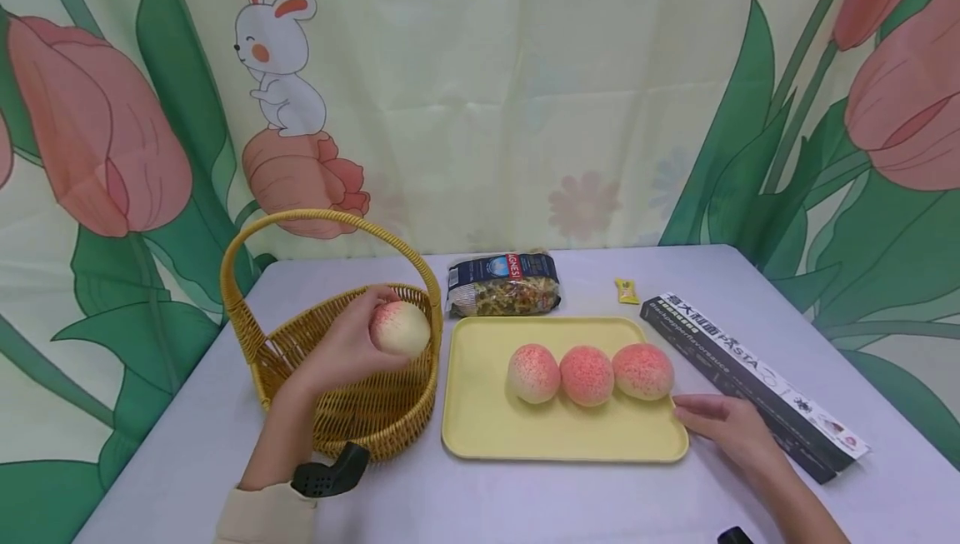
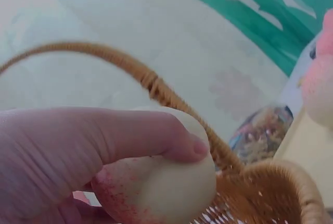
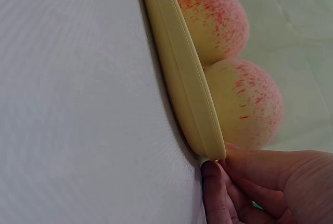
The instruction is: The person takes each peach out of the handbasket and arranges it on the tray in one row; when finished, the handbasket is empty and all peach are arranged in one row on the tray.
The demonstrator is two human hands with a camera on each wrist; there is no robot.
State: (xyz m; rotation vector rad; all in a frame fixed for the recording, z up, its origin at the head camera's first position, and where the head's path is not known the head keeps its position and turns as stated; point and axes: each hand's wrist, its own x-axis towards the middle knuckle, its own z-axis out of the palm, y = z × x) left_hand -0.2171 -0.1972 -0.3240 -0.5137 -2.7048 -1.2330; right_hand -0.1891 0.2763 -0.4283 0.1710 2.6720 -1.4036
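My left hand (image 1: pixel 352 344) grips a pale peach (image 1: pixel 401 329) with a pink blush, holding it over the wicker basket (image 1: pixel 360 427) and inside the arch of its handle. In the left wrist view the thumb lies across the held peach (image 2: pixel 166 187). On the yellow tray (image 1: pixel 562 440), three more peaches (image 1: pixel 587 376) sit in a row towards the right. My right hand (image 1: pixel 723 427) pinches the tray's right edge between thumb and fingers, close to the rightmost peach (image 1: pixel 643 371). The right wrist view has the thumb on the rim beside a peach (image 3: pixel 250 104).
Behind the tray lies a clear-windowed bag of pasta (image 1: pixel 504 284). A small yellow packet (image 1: pixel 626 291) is to its right. The long black-and-white pasta box (image 1: pixel 750 386) lies slanted right of the tray, close to my right hand. A printed curtain (image 1: pixel 480 111) hangs behind the table.
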